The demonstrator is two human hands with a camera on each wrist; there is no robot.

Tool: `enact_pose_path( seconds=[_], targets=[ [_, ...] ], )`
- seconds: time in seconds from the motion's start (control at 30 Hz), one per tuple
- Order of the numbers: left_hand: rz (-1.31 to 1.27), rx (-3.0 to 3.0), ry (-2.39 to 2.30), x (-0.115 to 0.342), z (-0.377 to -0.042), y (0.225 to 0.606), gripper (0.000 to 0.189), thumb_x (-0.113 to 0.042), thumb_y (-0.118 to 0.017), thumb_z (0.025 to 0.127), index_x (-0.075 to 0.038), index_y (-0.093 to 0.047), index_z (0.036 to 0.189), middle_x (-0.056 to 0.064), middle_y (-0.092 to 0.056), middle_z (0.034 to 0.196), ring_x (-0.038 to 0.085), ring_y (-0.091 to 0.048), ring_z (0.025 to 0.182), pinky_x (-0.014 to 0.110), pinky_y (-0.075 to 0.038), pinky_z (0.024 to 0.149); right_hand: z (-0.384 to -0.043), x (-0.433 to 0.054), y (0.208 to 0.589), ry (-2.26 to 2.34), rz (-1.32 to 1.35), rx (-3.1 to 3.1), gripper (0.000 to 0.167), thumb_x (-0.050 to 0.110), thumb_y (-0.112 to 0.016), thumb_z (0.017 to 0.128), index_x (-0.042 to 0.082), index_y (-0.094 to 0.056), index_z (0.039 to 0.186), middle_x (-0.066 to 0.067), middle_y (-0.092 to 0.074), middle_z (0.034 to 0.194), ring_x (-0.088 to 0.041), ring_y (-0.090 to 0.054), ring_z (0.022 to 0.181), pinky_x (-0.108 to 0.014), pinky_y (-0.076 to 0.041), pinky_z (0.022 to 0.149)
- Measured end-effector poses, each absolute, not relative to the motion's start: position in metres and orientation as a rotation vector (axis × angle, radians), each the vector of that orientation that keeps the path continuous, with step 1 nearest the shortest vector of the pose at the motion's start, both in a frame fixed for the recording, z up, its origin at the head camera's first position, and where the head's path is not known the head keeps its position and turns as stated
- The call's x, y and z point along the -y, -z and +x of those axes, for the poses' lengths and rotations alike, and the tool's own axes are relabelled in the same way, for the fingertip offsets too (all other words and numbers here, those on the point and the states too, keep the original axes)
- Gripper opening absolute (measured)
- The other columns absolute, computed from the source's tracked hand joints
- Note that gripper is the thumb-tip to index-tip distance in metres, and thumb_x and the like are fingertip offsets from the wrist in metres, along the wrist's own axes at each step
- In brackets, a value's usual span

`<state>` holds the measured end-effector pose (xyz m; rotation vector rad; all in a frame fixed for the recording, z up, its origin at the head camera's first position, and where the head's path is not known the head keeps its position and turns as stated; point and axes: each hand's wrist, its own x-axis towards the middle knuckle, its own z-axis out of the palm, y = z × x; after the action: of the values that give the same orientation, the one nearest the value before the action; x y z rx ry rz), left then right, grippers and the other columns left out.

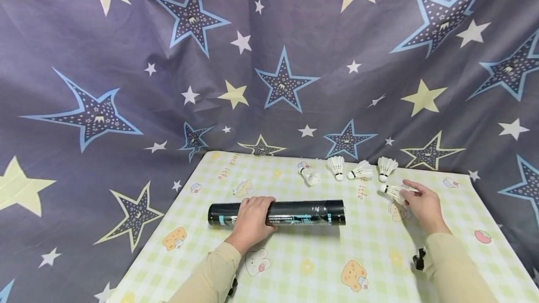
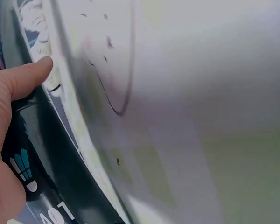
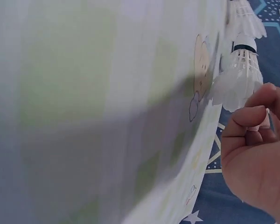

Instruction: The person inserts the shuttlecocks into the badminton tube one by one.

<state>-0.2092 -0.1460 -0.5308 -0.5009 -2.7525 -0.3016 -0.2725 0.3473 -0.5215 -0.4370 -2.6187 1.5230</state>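
Observation:
A black shuttlecock tube (image 1: 307,213) with blue and white print lies crosswise low over the cloth, a shadow beneath it. My left hand (image 1: 252,221) grips it left of its middle, fingers over the top and thumb on the near side. In the left wrist view, the tube's dark wall (image 2: 51,154) shows beside the hand. My right hand (image 1: 425,205) is at the feathers of the nearest white shuttlecock (image 1: 392,192), whose cork points left. In the right wrist view, thumb and forefinger stand slightly apart right by this shuttlecock's skirt (image 3: 240,86).
Several more shuttlecocks lie along the back of the table: one (image 1: 309,176) left of the others, one (image 1: 336,167), a tilted one (image 1: 360,170) and one (image 1: 386,168) behind the right hand. A checked cloth (image 1: 320,265) covers the table; a star-patterned curtain (image 1: 236,120) hangs behind.

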Motion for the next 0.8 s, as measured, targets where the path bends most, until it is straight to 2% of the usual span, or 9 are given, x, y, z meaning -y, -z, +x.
enact_pose_path(
  seconds=[0.1, 0.3, 0.37, 0.43, 0.5, 0.57, 0.8],
  targets=[
    [-0.469, 2.747, 0.338, 0.145, -0.210, 0.530, 0.085, -0.040, -0.103, 0.066, -0.018, -0.064, 0.139, 0.001, -0.074, 0.132, 0.024, -0.067, 0.122, 0.049, -0.047, 0.109, -0.268, -0.343, 0.521, -1.651, -0.501, 2.528, 0.054, 0.021, -0.065, 0.106, 0.004, -0.054, 0.156, 0.018, -0.070, 0.073, -0.004, -0.066, 0.067, -0.025, -0.051, 0.059],
    [-0.426, 2.727, 0.371, 0.144, -0.212, 0.531, 0.086, -0.040, -0.104, 0.063, -0.019, -0.066, 0.138, 0.000, -0.074, 0.132, 0.023, -0.067, 0.121, 0.047, -0.046, 0.110, -0.262, -0.336, 0.517, -1.872, -0.605, 2.325, 0.053, 0.022, -0.068, 0.104, 0.011, -0.057, 0.155, 0.020, -0.069, 0.070, -0.001, -0.064, 0.063, -0.021, -0.052, 0.058],
    [-0.419, 2.723, 0.373, 0.145, -0.212, 0.532, 0.087, -0.041, -0.104, 0.063, -0.020, -0.066, 0.138, -0.001, -0.074, 0.132, 0.023, -0.067, 0.122, 0.047, -0.046, 0.110, -0.259, -0.332, 0.512, -1.971, -0.638, 2.213, 0.044, 0.018, -0.070, 0.103, 0.018, -0.065, 0.147, 0.018, -0.070, 0.069, 0.000, -0.063, 0.062, -0.020, -0.052, 0.058],
    [-0.407, 2.724, 0.389, 0.145, -0.211, 0.532, 0.087, -0.041, -0.104, 0.064, -0.020, -0.065, 0.138, -0.001, -0.074, 0.132, 0.023, -0.067, 0.122, 0.047, -0.046, 0.111, -0.256, -0.328, 0.507, -2.066, -0.664, 2.087, 0.033, 0.014, -0.072, 0.101, 0.027, -0.073, 0.131, 0.017, -0.071, 0.069, 0.000, -0.062, 0.060, -0.019, -0.053, 0.057],
    [-0.389, 2.716, 0.408, 0.145, -0.211, 0.531, 0.087, -0.040, -0.105, 0.063, -0.020, -0.066, 0.139, -0.002, -0.074, 0.132, 0.023, -0.067, 0.123, 0.047, -0.046, 0.112, -0.253, -0.323, 0.501, -2.135, -0.678, 1.981, 0.027, 0.011, -0.073, 0.100, 0.033, -0.076, 0.115, 0.015, -0.072, 0.069, 0.000, -0.062, 0.058, -0.018, -0.053, 0.056],
    [-0.375, 2.700, 0.434, 0.145, -0.211, 0.530, 0.088, -0.038, -0.105, 0.062, -0.020, -0.066, 0.139, -0.002, -0.075, 0.132, 0.023, -0.067, 0.124, 0.047, -0.046, 0.112, -0.247, -0.319, 0.496, -2.173, -0.687, 1.912, 0.028, 0.009, -0.074, 0.099, 0.037, -0.074, 0.105, 0.014, -0.072, 0.069, -0.001, -0.062, 0.058, -0.018, -0.053, 0.056],
    [-0.341, 2.695, 0.467, 0.146, -0.211, 0.527, 0.087, -0.037, -0.105, 0.063, -0.021, -0.066, 0.140, -0.003, -0.074, 0.133, 0.023, -0.067, 0.126, 0.046, -0.046, 0.111, -0.228, -0.309, 0.487, -2.197, -0.717, 1.827, 0.029, 0.008, -0.073, 0.100, 0.036, -0.075, 0.104, 0.013, -0.072, 0.070, -0.001, -0.062, 0.059, -0.018, -0.052, 0.054]
  ],
)
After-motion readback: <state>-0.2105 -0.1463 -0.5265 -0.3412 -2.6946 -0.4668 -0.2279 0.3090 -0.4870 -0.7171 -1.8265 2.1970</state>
